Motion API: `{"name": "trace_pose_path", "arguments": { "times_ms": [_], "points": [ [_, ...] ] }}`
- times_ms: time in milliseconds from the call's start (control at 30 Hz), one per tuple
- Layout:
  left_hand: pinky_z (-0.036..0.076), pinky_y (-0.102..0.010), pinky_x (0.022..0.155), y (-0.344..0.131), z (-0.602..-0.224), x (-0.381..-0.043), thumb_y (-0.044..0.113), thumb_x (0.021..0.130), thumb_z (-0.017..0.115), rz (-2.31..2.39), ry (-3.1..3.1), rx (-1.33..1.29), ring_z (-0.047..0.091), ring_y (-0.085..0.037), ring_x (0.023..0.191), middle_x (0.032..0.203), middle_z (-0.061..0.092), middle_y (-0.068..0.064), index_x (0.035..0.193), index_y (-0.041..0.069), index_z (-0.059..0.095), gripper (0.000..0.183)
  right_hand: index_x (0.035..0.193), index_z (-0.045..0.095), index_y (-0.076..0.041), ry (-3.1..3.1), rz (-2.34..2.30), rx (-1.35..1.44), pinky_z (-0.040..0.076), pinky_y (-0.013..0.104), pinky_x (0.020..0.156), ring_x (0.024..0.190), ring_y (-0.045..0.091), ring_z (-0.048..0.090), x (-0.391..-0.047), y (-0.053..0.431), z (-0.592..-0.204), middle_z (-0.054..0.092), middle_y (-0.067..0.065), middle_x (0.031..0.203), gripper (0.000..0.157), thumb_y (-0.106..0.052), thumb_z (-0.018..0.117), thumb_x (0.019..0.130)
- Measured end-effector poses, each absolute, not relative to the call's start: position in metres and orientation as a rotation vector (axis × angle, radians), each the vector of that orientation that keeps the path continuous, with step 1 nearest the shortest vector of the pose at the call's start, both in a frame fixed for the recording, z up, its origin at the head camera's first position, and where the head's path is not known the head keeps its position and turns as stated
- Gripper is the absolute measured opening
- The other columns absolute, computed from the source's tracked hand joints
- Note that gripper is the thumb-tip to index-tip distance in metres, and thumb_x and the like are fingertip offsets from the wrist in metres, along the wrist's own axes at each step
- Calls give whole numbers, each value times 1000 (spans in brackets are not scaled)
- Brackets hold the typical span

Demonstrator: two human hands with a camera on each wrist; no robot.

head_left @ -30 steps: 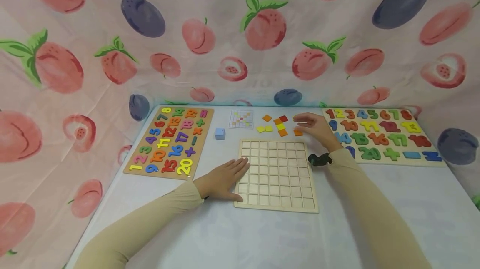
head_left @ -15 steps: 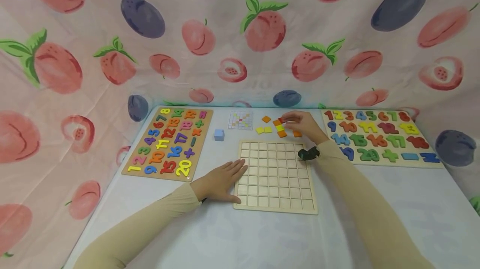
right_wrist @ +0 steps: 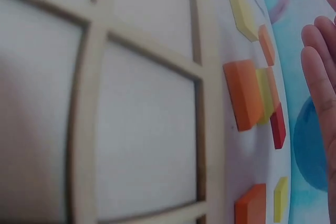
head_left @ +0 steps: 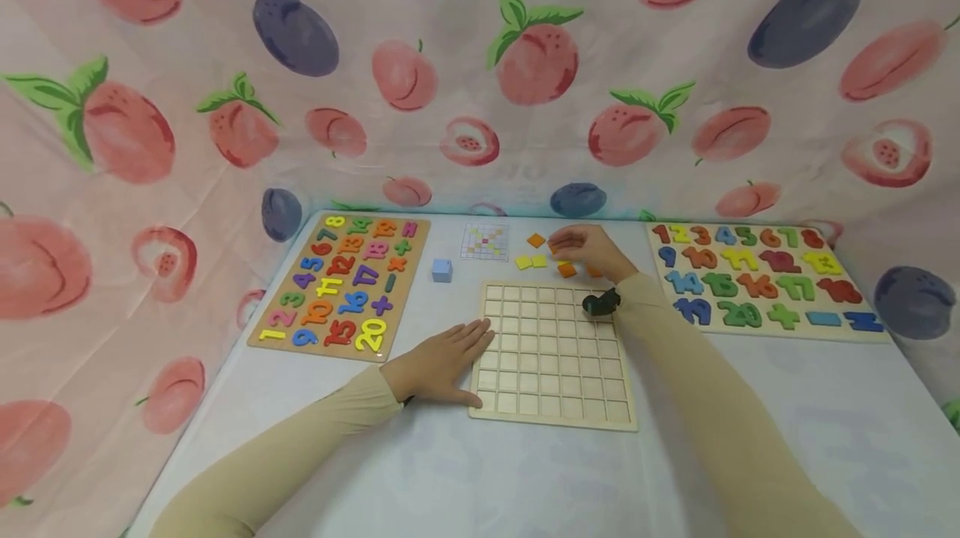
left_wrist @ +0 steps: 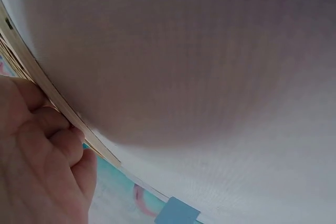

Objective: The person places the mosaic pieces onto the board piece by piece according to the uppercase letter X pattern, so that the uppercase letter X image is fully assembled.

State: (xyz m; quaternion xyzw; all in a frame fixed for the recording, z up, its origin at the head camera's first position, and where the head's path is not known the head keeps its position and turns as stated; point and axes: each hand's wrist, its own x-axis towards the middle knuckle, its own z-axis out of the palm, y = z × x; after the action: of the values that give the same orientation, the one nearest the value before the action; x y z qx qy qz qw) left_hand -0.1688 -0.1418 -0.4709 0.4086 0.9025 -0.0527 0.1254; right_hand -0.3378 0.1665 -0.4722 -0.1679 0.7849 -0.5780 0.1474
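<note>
My left hand (head_left: 441, 363) lies flat with spread fingers on the left edge of a pale wooden grid board (head_left: 555, 355), whose square cells hold no tiles. In the left wrist view, that hand's fingers (left_wrist: 68, 145) rest along the board's edge (left_wrist: 39, 74). Beyond the far right corner, my right hand (head_left: 596, 251) hovers over small square tiles, partly covering them in the head view. Its fingers (right_wrist: 317, 80) look straight in the right wrist view, with no tile between those that show. Below them lie an orange tile (right_wrist: 242, 94), a red tile (right_wrist: 279, 125) and yellow tiles (right_wrist: 241, 15).
A small pattern card (head_left: 484, 242) and a light blue cube (head_left: 442, 271) stand behind the grid board. Boards of coloured numbers flank it, a brown one (head_left: 423, 231) at left and a pale one (head_left: 806, 331) at right. A fruit-print cloth (head_left: 465, 180) hangs behind the table.
My right hand has moved left across the tiles, uncovering the pale number board's left side and hiding the red tile in the head view. The left hand has stayed on the grid board.
</note>
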Motion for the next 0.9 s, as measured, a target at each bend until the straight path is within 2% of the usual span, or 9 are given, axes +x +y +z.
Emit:
{"name": "trace_pose_path", "arguments": {
  "times_ms": [100,167,433,667,900],
  "points": [
    [15,-35,121,-141,-472,-169,74,81,45,-163,2625,1188,8,-22,148,159,7,-11,151,6,11,103,122,57,4,2258,-1651,-470,55,23,83,97,10,64,-341,163,-475,58,26,124,40,-8,67,85],
    [16,-35,121,-141,-472,-170,74,81,45,-167,2628,1191,8,-23,148,159,7,-11,151,6,12,103,121,58,5,2261,-1640,-470,55,24,83,95,7,64,-342,159,-477,58,26,123,39,-7,68,85],
    [16,-35,121,-142,-469,-167,73,81,45,-163,2630,1182,9,-23,148,159,8,-11,151,5,12,103,118,59,6,2306,-1573,-443,54,33,90,110,32,59,-343,147,-480,60,25,121,37,0,68,82],
    [17,-36,121,-140,-466,-166,71,82,47,-129,2620,1182,10,-24,148,159,9,-12,151,4,13,102,114,62,4,2395,-1442,-447,49,40,98,113,33,58,-345,142,-480,61,22,120,37,-1,72,79],
    [16,-35,121,-141,-466,-167,72,82,46,-151,2621,1175,10,-23,148,159,9,-12,151,5,12,102,114,61,6,2410,-1379,-490,49,41,98,113,36,57,-343,137,-477,60,26,120,38,4,71,78]
  ]
}}
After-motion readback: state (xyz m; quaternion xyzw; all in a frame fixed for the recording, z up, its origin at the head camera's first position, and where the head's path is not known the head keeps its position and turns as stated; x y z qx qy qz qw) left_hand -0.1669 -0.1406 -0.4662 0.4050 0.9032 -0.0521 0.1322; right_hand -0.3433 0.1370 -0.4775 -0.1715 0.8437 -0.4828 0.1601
